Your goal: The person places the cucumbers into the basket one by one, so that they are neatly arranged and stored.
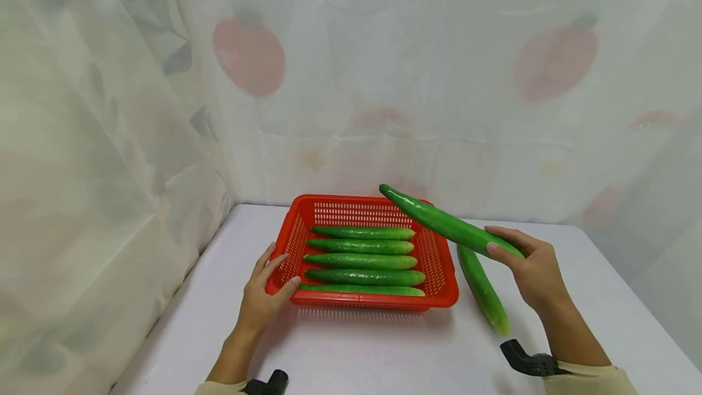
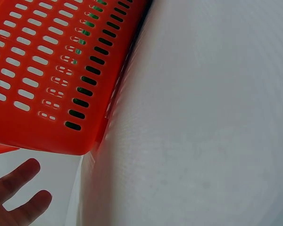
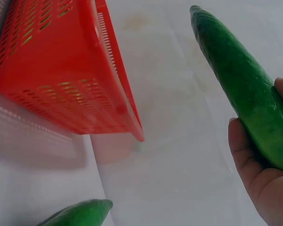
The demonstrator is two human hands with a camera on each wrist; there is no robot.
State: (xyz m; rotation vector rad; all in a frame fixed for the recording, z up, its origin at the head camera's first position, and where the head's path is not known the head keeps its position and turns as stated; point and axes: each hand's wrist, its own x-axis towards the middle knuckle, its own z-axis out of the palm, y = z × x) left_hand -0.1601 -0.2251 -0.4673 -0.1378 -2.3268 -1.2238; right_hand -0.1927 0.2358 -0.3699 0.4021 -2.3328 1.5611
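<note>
My right hand (image 1: pixel 529 264) grips a long green cucumber (image 1: pixel 439 219) near its thick lower end. That cucumber slants up to the left, its narrow tip above the back right of the red basket (image 1: pixel 359 300). In the right wrist view the held cucumber (image 3: pixel 240 80) lies between thumb and fingers. My left hand (image 1: pixel 263 297) rests at the basket's front left corner, thumb and a finger over the rim; in the left wrist view two fairly straight fingers (image 2: pixel 19 179) stand apart from the basket wall. Several cucumbers (image 1: pixel 362 261) lie side by side inside, tips leftward.
Another cucumber (image 1: pixel 482 291) lies on the white table (image 1: pixel 351 358), just right of the basket. A pale curtain (image 1: pixel 384 66) with fruit prints hangs behind the table and along its left side. Black wrist devices (image 1: pixel 529 359) sit at both cuffs.
</note>
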